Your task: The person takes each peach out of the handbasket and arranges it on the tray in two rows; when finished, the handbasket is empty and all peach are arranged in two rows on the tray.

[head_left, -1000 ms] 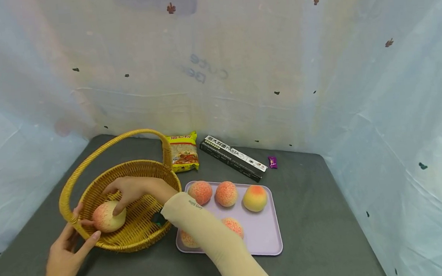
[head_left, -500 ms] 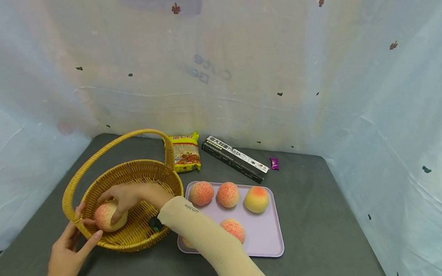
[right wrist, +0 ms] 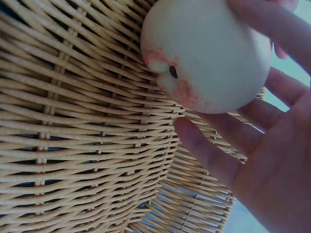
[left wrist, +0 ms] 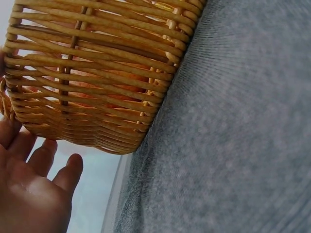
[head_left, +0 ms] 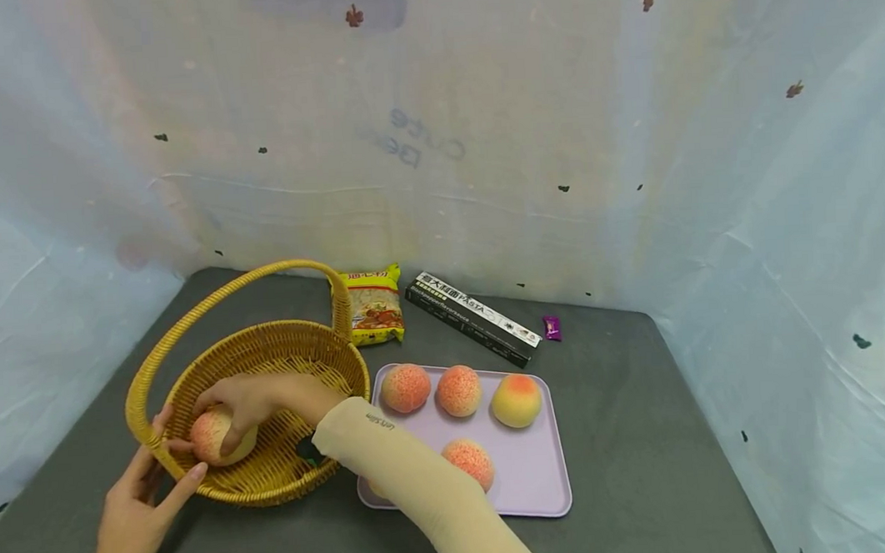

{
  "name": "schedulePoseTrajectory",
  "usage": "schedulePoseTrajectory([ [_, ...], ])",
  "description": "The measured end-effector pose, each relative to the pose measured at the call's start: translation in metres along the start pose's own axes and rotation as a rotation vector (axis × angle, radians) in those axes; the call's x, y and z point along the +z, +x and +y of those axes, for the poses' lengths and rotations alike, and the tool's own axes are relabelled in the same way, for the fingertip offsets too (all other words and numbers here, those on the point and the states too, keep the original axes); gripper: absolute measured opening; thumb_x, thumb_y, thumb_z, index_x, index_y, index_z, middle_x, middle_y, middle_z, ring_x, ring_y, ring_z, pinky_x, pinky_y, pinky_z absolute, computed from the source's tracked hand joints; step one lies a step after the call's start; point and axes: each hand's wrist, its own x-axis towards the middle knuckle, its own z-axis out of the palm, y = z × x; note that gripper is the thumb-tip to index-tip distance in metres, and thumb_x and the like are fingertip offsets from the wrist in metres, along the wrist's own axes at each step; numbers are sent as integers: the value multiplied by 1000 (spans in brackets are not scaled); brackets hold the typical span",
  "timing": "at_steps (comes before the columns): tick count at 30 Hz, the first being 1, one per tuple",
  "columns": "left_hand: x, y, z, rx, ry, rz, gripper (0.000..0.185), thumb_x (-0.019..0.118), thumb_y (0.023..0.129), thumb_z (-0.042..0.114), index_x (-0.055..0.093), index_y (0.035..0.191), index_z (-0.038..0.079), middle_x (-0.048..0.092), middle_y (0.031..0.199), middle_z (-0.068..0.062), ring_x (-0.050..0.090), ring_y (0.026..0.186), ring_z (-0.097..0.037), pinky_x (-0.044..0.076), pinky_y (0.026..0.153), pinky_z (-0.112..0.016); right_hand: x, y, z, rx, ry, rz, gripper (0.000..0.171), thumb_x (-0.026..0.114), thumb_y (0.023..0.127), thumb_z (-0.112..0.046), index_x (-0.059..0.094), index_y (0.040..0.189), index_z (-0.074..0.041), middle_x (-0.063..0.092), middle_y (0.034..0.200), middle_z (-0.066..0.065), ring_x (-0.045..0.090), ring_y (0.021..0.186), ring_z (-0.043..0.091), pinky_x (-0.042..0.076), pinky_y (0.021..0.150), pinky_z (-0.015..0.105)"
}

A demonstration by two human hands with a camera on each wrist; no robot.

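A yellow woven basket [head_left: 288, 483] with a tall arched handle stands at the left of the table. Inside it, by the near left wall, lies a pale peach [head_left: 209, 437] with a pink blush; the right wrist view shows its stem hollow. My right hand [head_left: 246, 401] reaches into the basket and holds this peach, fingers around its far side and thumb on the near side. With my left hand [head_left: 134, 514] I grip the basket's left rim, the thumb low on the outside. In the left wrist view, the fingers [left wrist: 43, 156] lie against the wicker wall.
Right of the basket, a lilac tray [head_left: 532, 481] bears several peaches [head_left: 459, 390], one mostly hidden by my right sleeve [head_left: 415, 470]. Behind are a yellow noodle packet [head_left: 376, 305], a black pasta box [head_left: 473, 318] and a small purple sweet [head_left: 552, 328]. Plastic sheeting [head_left: 495, 140] surrounds the table.
My right hand has settled lower around the peach, covering more of it. The left hand keeps its grip on the basket rim. The whole view has shifted slightly.
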Motion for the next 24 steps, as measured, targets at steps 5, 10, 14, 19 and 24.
schedulePoseTrajectory([
  [5,1,0,-1,0,3,-5,81,67,96,4,24,160,27,45,148,12,39,125,10,35,90,-1,1,1,0,13,-6,8,64,82,85,-18,53,142,-22,54,131,-15,50,105,-5,41,82,8],
  [10,1,0,-1,4,3,-6,81,67,95,3,24,160,26,31,160,8,39,125,10,35,89,-1,0,-1,2,22,16,-5,66,82,84,-15,49,142,-19,51,133,-13,49,109,-4,41,82,9],
  [14,1,-1,-1,-4,7,8,81,68,95,4,26,160,27,54,135,10,44,118,10,36,87,-2,-2,-3,5,31,0,-18,70,82,85,-17,47,145,-17,51,135,-12,49,111,-3,41,84,8],
  [19,1,0,-1,-9,10,15,80,68,94,4,27,159,27,57,114,12,46,112,10,36,86,-2,-5,-6,8,25,-18,-38,73,81,85,-17,45,149,-15,50,139,-11,48,113,-4,39,86,7],
  [24,1,1,-2,5,10,18,81,69,94,2,28,159,26,58,114,9,47,112,11,37,87,-2,-8,-9,14,-7,36,-70,76,83,81,-9,44,146,-14,48,136,-8,49,110,-1,41,83,8],
])
